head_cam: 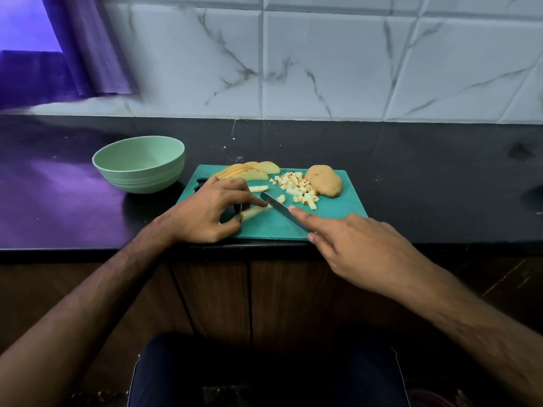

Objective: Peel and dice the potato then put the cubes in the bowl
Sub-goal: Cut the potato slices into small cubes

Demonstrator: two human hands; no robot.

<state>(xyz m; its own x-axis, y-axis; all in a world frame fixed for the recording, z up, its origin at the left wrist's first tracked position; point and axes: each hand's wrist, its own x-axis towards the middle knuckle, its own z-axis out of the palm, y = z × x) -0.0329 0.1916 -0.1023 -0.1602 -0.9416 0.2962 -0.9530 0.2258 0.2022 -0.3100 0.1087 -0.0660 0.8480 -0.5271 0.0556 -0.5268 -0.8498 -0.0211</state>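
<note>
Green bowl [138,163], one knife [280,209], two hands.

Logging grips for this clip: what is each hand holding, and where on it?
The left hand pinches a potato strip at its near end. The right hand holds the knife by its handle, which is hidden, index finger along the blade's spine.
</note>
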